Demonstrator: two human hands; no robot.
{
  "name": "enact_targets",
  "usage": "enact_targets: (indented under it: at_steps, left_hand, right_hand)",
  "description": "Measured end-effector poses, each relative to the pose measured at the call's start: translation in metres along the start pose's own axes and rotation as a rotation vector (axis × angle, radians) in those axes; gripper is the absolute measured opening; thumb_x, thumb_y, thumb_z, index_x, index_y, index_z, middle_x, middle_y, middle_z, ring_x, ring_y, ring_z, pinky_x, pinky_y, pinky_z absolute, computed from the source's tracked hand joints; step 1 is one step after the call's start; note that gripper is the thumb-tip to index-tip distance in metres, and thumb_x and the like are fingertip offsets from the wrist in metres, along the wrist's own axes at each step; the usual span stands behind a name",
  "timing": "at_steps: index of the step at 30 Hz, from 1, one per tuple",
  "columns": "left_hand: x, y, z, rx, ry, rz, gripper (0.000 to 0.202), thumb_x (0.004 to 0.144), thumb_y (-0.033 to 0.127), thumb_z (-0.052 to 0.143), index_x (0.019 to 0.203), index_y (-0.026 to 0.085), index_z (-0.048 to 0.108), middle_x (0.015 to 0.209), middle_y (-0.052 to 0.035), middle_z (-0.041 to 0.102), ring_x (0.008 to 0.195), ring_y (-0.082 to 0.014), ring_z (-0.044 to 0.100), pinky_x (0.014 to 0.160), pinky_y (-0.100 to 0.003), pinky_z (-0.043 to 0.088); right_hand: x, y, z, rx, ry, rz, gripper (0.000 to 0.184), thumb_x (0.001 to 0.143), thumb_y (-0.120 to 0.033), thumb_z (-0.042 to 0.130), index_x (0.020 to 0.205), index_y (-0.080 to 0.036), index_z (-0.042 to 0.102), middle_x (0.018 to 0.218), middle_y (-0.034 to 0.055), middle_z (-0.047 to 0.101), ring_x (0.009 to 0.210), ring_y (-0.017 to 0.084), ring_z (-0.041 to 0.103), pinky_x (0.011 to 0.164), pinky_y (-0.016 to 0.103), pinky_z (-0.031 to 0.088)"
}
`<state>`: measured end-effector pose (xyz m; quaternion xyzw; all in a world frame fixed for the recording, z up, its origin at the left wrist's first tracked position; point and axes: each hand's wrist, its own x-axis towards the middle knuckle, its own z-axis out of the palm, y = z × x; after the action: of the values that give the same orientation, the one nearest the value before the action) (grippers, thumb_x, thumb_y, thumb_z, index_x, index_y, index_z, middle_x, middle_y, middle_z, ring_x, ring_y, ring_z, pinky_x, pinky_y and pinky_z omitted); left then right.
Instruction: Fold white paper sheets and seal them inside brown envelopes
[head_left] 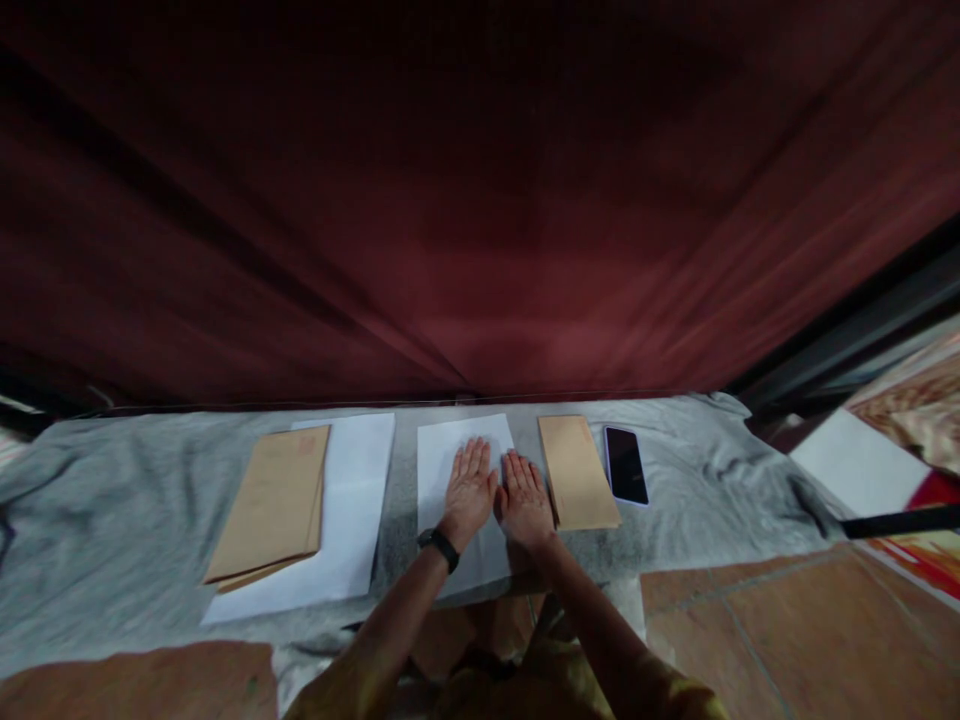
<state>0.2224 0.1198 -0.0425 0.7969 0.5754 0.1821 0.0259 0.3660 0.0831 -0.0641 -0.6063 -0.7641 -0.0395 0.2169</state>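
Note:
A single white sheet of paper (435, 480) lies in front of me on the grey cloth. My left hand (470, 487) rests flat on it, fingers stretched out, a black band on the wrist. Beside it, my right hand (525, 497) lies palm down over the sheet's right edge, its fingers straight. The two thumbs are close together. Just right of my right hand is a brown envelope (577, 475). To the left, several brown envelopes (270, 505) are stacked on top of more white paper (360, 500).
A phone (626, 465) in a pale purple case lies right of the single envelope. Grey cloth (697, 490) covers the long, narrow surface. Behind it hangs a dark red curtain (480, 250). Tiled floor (750, 630) shows below, and a white panel (859, 460) is at the far right.

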Motion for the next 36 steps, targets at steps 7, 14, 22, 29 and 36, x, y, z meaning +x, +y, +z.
enact_targets:
  at_steps: [7,14,22,29,36]
  left_hand:
    - [0.032,-0.047,0.000,0.046,0.001,-0.132,0.062,0.102,0.041,0.032,0.154,0.007,0.039,0.160,-0.0186,0.040,0.153,-0.0274,0.029,0.125,-0.048,0.023]
    - [-0.012,-0.088,-0.022,0.061,0.128,-0.268,0.065,0.103,0.040,0.028,0.154,0.000,0.037,0.158,-0.0251,0.041,0.152,-0.0334,0.032,0.122,-0.055,0.029]
    - [-0.109,-0.006,-0.022,0.083,0.031,0.094,0.055,0.101,0.038,0.043,0.154,0.024,0.043,0.161,-0.0072,0.043,0.150,-0.0280,0.037,0.123,-0.049,0.030]
    - [-0.145,-0.032,-0.038,0.038,0.019,0.003,0.055,0.099,0.045,0.045,0.150,0.024,0.050,0.158,-0.0105,0.046,0.147,-0.0301,0.042,0.122,-0.052,0.031]
    - [-0.135,-0.067,-0.049,-0.536,0.124,-0.386,0.052,0.090,0.046,0.054,0.136,0.021,0.062,0.137,-0.0132,0.066,0.128,-0.0299,0.061,0.109,-0.051,0.049]
  right_hand:
    - [0.002,0.003,0.004,0.014,-0.004,0.003,0.058,0.105,-0.035,0.042,0.157,-0.009,0.037,0.158,0.0155,0.045,0.148,0.028,0.038,0.122,0.047,0.028]
    - [0.002,0.001,0.001,0.024,-0.027,0.031,0.058,0.106,-0.035,0.039,0.158,-0.011,0.035,0.159,0.0138,0.043,0.147,0.028,0.039,0.122,0.047,0.027]
    - [0.002,0.000,-0.003,0.006,-0.034,0.022,0.059,0.106,-0.035,0.039,0.159,-0.010,0.032,0.160,0.0139,0.041,0.149,0.028,0.036,0.122,0.046,0.028]
    - [0.001,0.001,-0.003,0.014,-0.035,0.049,0.059,0.104,-0.033,0.043,0.158,-0.011,0.035,0.159,0.0142,0.044,0.147,0.029,0.039,0.121,0.046,0.029]
    - [0.014,0.002,-0.002,0.113,-0.020,0.167,0.051,0.101,-0.026,0.043,0.150,-0.013,0.047,0.148,0.0157,0.056,0.132,0.030,0.053,0.112,0.047,0.038]
